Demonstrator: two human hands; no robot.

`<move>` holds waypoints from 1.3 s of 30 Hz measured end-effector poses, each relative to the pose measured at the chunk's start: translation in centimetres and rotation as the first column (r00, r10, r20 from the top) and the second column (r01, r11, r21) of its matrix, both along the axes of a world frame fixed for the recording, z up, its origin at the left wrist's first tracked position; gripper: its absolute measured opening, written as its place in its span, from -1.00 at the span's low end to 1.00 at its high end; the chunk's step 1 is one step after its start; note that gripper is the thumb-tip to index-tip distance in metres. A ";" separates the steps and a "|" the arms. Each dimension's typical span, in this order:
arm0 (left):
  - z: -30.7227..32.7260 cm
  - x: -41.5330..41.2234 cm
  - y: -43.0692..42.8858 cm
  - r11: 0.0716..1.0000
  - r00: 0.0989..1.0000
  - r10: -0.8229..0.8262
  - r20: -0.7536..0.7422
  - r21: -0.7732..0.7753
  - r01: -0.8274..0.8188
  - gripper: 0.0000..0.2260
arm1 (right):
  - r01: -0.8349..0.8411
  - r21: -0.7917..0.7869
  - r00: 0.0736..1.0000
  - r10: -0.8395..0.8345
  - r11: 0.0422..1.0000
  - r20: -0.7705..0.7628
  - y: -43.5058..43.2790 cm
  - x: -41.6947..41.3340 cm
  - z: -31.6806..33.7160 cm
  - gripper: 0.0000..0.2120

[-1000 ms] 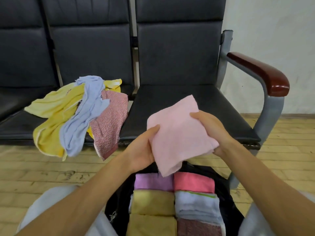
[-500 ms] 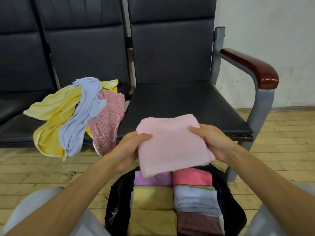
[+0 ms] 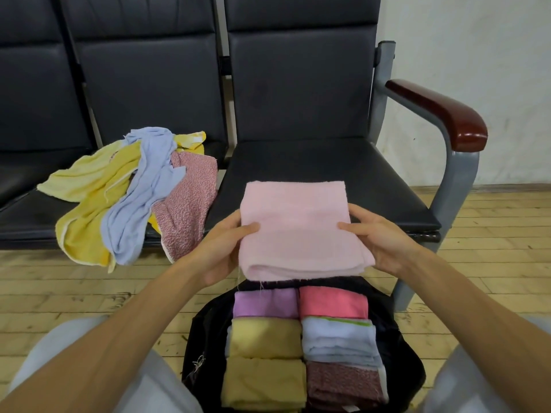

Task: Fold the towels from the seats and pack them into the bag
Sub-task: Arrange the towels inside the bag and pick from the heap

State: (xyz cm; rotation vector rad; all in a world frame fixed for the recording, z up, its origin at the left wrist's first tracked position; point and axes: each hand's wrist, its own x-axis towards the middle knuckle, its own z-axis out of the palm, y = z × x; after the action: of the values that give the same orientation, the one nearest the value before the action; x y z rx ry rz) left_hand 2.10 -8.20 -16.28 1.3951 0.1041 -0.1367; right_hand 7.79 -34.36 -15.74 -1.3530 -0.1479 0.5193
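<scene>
Both hands hold one folded pink towel [image 3: 298, 231] level in the air at the middle of the view. The left hand [image 3: 226, 248] grips its nine o'clock edge, thumb lying on top and fingers curled underneath. The right hand [image 3: 378, 236] grips the three o'clock edge the same way, thumb on top and fingers under the cloth. The towel is folded into a thick rectangle with its rounded fold facing six o'clock, and a few loose threads hang from that edge. It hovers in front of the right-hand seat [image 3: 328, 165] and above the far rim of the black bag [image 3: 202, 347], which stands open on the floor at six o'clock, between the person's knees.

Six folded towels lie inside the bag in two columns. In the nine o'clock column a purple towel [image 3: 265, 304] sits farthest, with two mustard towels [image 3: 265, 338] nearer. In the three o'clock column a coral towel [image 3: 332, 302] sits farthest, then a pale blue towel [image 3: 340, 338] with a green edge, then a dark red speckled towel [image 3: 343, 383].

At ten o'clock from the pink towel, a loose heap lies on the middle seat [image 3: 26, 216] and hangs over its front edge. It is made up of a yellow towel [image 3: 86, 198], a light blue towel [image 3: 143, 198] draped across it, and a red flecked towel [image 3: 185, 204] on the three o'clock side. A dark wooden armrest [image 3: 441, 114] on a grey frame stands at two o'clock. Wooden floorboards [image 3: 492, 234] run under everything.
</scene>
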 end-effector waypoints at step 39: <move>-6.7 -0.6 -0.1 0.975 0.957 0.147 -0.250 0.199 -0.098 -0.75 | -0.170 -0.407 0.985 0.165 0.897 -0.049 2.4 -0.5 -4.9 -0.76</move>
State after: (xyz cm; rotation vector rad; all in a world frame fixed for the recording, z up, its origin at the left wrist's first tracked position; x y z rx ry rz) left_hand 1.49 -8.26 -22.93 1.5462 0.4346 -0.2127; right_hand 7.24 -31.95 -20.63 -1.7583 -0.1506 0.7335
